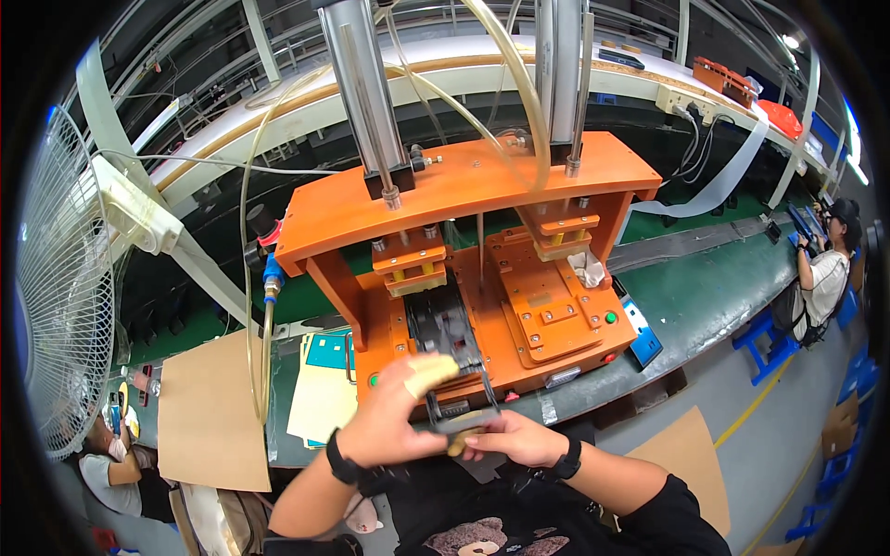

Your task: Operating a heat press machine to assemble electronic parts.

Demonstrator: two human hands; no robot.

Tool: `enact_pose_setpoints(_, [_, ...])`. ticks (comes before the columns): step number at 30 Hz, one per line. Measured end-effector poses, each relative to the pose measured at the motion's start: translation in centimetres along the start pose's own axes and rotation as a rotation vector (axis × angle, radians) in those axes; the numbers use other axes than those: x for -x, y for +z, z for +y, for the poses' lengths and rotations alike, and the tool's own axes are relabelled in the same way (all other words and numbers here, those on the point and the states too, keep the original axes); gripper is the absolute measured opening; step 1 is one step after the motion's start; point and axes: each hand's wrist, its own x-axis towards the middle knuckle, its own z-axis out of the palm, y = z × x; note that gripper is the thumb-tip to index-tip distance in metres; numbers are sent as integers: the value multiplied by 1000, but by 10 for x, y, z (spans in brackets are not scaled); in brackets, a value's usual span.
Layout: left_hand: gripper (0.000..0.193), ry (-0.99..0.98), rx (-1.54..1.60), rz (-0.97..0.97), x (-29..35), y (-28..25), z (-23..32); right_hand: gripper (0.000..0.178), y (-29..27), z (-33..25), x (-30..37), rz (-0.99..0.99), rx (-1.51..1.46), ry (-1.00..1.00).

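Just in front of the orange press [468,190], my hands are together at a dark frame-like part [468,423], blurred by motion, with a greyish strip along its near edge. My left hand [394,417] curves round its left side, yellow covers on the fingers. The fingers of my right hand [524,438] pinch its near right edge. Beyond them, a black flat workpiece [443,320] rests in the left station of the press, under a raised pressing block [413,269]. The right station [553,310] has a bare orange fixture plate beneath its raised block.
A brown cardboard sheet [209,412] and yellow and teal sheets [322,385] lie to the left. A blue device [640,334] lies right of the press. A fan [69,278] stands far left. Other people sit at far left and far right [828,269].
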Motion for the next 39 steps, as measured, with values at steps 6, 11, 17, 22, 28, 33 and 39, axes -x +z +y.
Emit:
enact_pose_setpoints(6, [68,-116,-124,-122,-31,-31,-29,30,-28,30,33,153,141,-3])
enact_pose_setpoints(11, [68,-168,-146,-296,-45,-39,-36,27,-47,64,69,338,110,109])
enact_pose_setpoints(17, [71,-167,-142,-252,-40,-37,-34,27,-37,83,71,393,60,101])
enact_pose_setpoints(22, [64,-114,27,185,19,-25,-54,27,-25,66,63,392,282,106])
enact_pose_setpoints(28, [63,-204,-311,236,91,-4,-53,27,-24,78,49,368,296,96])
enact_pose_setpoints(33, [74,-288,-330,251,117,-6,-53,26,-9,77,28,259,400,157])
enact_pose_setpoints(39, [63,-581,-407,97,183,-1,-60,26,10,90,2,172,358,177])
